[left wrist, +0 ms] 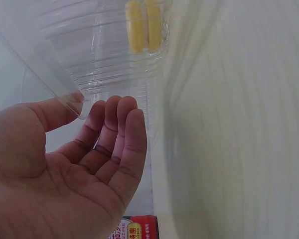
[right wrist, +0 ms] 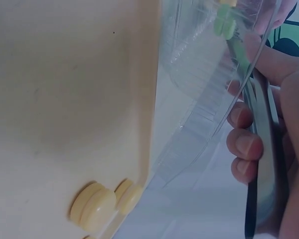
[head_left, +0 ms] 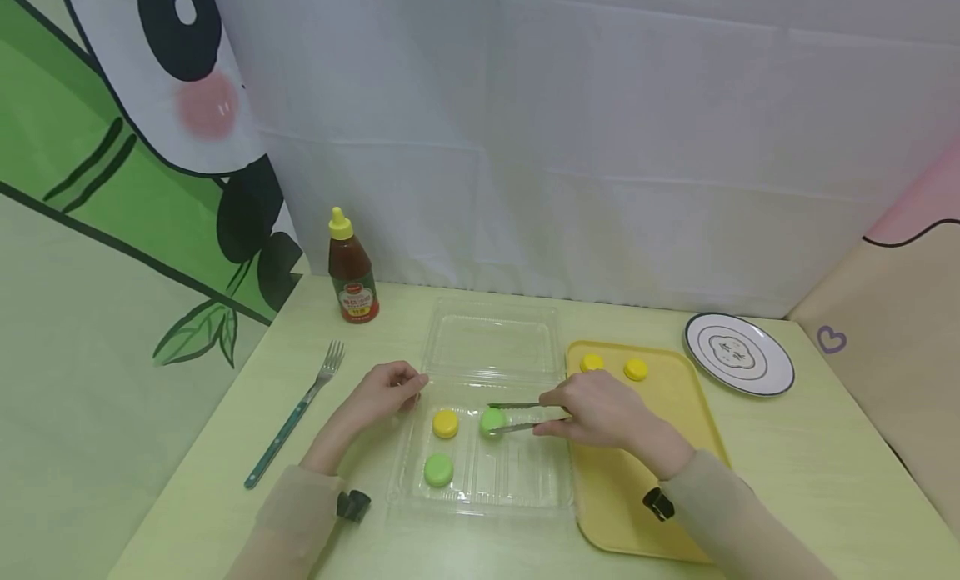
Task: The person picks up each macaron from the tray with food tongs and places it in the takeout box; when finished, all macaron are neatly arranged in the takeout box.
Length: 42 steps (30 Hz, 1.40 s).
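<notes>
My right hand (head_left: pixel 603 409) grips metal tongs (right wrist: pixel 264 144), whose two arms lie on either side of a green macaron (head_left: pixel 492 422) in the clear plastic box (head_left: pixel 525 484). In that box's left part sit a yellow macaron (head_left: pixel 446 423) and, nearer me, another green macaron (head_left: pixel 438 470). At the box's left rim is my left hand (head_left: pixel 382 392). The left wrist view has the box's corner between the thumb and the curled fingers (left wrist: pixel 134 144). The box's lid (head_left: pixel 495 342) lies folded back behind it.
Right of the box, partly under my right forearm, lies a yellow tray (head_left: pixel 611 513) with yellow macarons (head_left: pixel 636 369) at its far end. A white plate (head_left: pixel 738 355) is beyond it. Left stand a sauce bottle (head_left: pixel 352 272) and a fork (head_left: pixel 296 413). A cloth wall closes the back.
</notes>
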Tool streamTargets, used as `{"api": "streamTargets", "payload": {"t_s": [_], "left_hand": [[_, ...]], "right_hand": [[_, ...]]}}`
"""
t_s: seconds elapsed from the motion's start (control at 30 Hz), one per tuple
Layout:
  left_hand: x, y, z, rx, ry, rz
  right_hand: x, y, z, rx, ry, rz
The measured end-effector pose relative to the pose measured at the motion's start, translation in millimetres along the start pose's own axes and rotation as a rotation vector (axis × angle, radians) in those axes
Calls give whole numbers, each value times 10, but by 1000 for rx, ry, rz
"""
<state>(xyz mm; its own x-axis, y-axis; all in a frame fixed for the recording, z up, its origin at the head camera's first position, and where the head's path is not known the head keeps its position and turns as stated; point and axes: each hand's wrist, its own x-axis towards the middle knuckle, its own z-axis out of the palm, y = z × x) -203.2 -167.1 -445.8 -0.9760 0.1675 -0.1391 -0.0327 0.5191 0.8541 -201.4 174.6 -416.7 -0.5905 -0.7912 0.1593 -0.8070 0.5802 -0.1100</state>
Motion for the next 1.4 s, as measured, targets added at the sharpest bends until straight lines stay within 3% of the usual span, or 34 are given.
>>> {"api": "streamTargets", "payload": {"t_s": [1.03, 1.4], "left_hand": [[-2, -4, 0, -1, -2, 18], [5, 8, 5, 14, 5, -4]], "right_hand": [[113, -89, 26, -54, -53, 18], [127, -100, 3, -65, -59, 29]]}}
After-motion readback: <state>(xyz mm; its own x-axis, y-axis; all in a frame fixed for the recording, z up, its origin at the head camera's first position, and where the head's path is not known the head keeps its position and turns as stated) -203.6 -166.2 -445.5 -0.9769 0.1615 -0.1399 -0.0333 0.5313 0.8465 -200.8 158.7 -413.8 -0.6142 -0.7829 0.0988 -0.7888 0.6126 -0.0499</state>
